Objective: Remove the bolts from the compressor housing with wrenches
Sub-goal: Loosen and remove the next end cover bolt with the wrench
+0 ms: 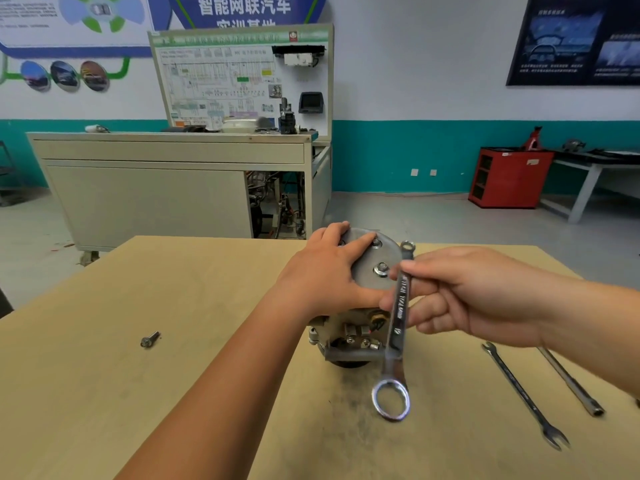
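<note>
One glossy chrome wrench (397, 320) near flat round grey compressor housing (367, 271).

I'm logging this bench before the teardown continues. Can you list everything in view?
compressor: one, grey metal, upright at table centre
fitted bolts: two visible, silver, in the compressor's round top plate
loose bolt: one, silver, on the table, left
combination wrench: one, chrome, held over the compressor
open-ended wrench: one, chrome, on the table, right
socket wrench: one, grey, beside it, partly under the right forearm
table: one, tan, foreground
training bench: one, beige, behind the table
red cabinet: one, by the far wall, right
left hand: one, resting flat on the top plate
right hand: one, fingers pinching the combination wrench
</note>
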Action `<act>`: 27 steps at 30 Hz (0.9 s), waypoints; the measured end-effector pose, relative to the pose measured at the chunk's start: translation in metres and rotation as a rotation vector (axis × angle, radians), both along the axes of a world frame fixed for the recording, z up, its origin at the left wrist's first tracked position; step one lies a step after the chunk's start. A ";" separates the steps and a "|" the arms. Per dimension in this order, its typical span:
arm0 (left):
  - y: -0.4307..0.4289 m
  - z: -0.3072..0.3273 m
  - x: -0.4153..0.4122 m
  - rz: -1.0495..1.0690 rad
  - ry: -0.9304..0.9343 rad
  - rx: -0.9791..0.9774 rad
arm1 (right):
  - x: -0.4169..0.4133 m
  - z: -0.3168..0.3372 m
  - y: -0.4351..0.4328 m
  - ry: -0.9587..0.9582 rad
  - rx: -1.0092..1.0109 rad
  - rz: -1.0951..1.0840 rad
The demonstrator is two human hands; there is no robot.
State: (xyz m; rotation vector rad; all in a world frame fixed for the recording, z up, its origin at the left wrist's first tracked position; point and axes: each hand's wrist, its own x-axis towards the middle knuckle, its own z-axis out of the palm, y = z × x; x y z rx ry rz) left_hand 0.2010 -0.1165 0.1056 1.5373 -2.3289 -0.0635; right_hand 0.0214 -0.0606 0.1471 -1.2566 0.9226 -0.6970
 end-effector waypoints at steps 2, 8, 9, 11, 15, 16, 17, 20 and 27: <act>0.000 0.001 0.000 -0.003 -0.006 0.005 | 0.008 -0.003 0.004 -0.063 0.035 -0.006; 0.000 0.002 -0.001 0.002 -0.028 0.000 | 0.018 -0.010 0.006 -0.059 0.072 -0.003; 0.000 0.001 -0.001 0.002 -0.029 -0.003 | 0.019 -0.011 0.005 -0.061 0.069 -0.005; -0.001 0.001 -0.001 0.002 -0.030 -0.006 | 0.019 -0.012 0.004 -0.059 0.063 -0.006; -0.001 0.000 -0.002 0.003 -0.038 -0.019 | 0.015 -0.013 0.002 0.041 0.071 0.071; -0.001 0.000 -0.002 0.005 -0.040 -0.019 | 0.013 -0.012 0.002 0.074 0.069 0.094; 0.000 0.000 -0.003 0.006 -0.040 -0.017 | 0.011 -0.011 0.001 0.097 0.064 0.106; -0.001 0.000 -0.003 0.006 -0.035 -0.015 | 0.007 -0.008 -0.004 0.106 0.050 0.084; 0.000 -0.003 0.002 -0.002 0.023 -0.021 | -0.013 0.009 -0.018 0.621 -0.136 0.264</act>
